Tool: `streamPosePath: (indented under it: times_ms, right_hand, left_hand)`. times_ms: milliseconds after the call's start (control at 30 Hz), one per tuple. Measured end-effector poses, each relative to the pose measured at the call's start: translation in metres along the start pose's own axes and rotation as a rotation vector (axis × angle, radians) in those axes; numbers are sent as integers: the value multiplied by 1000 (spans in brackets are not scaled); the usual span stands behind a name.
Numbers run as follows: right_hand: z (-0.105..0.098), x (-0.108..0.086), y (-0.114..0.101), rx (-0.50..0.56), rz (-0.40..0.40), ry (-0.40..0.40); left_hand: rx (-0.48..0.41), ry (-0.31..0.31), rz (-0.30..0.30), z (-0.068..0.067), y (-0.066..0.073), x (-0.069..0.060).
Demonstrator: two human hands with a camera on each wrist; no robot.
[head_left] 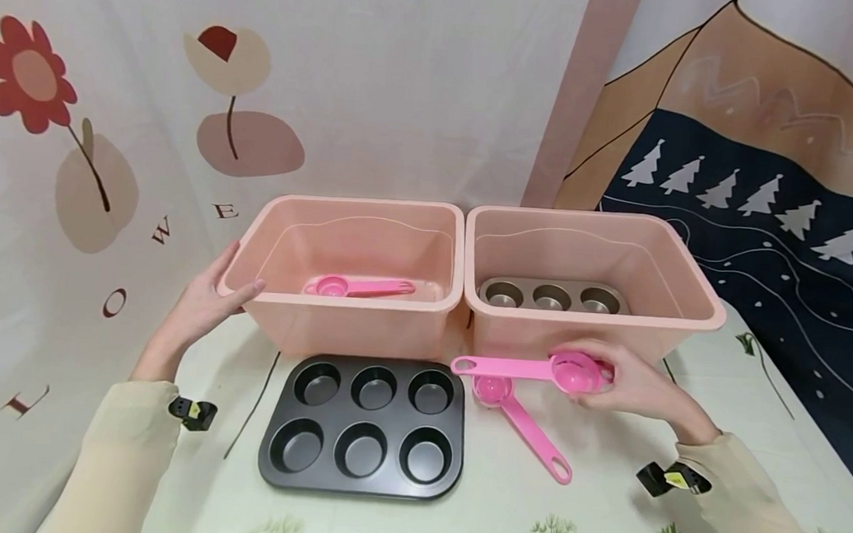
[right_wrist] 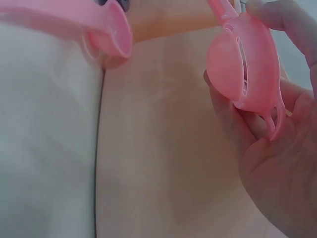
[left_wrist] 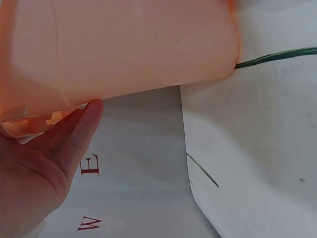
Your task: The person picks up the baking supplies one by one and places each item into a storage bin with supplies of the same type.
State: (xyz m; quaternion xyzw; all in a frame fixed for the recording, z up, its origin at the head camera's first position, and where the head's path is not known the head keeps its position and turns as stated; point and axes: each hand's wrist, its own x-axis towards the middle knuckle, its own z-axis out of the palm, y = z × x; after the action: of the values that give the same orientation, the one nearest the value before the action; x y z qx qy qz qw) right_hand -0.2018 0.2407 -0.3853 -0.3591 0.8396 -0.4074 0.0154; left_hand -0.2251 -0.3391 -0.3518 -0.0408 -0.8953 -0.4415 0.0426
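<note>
My right hand (head_left: 634, 384) holds a pink egg separator (head_left: 575, 372) by its cup end, in front of the right bin; its handle points left. The right wrist view shows slots beside the separator's rounded cup (right_wrist: 225, 67). Below it, a second pink egg separator (head_left: 530, 431) lies on the cloth, its cup partly covered by the held handle. A third pink egg separator (head_left: 376, 287) lies inside the left pink bin (head_left: 348, 327). With fingers extended, my left hand (head_left: 201, 304) touches that bin's front left corner, thumb against the rim.
A dark muffin tin (head_left: 338, 414) lies before the left bin. The right pink bin (head_left: 500, 329) stands close beside it and contains a brownish muffin tin (head_left: 529, 293), its front part hidden by the bin wall. A printed cloth (head_left: 424, 85) hangs behind.
</note>
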Motion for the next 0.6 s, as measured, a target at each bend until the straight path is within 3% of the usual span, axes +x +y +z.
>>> streamPosePath:
  times_ms: [600]
  right_hand:
    - [9, 18, -10, 81, -50, -38]
  left_hand:
    - [-15, 0, 13, 1, 2, -1]
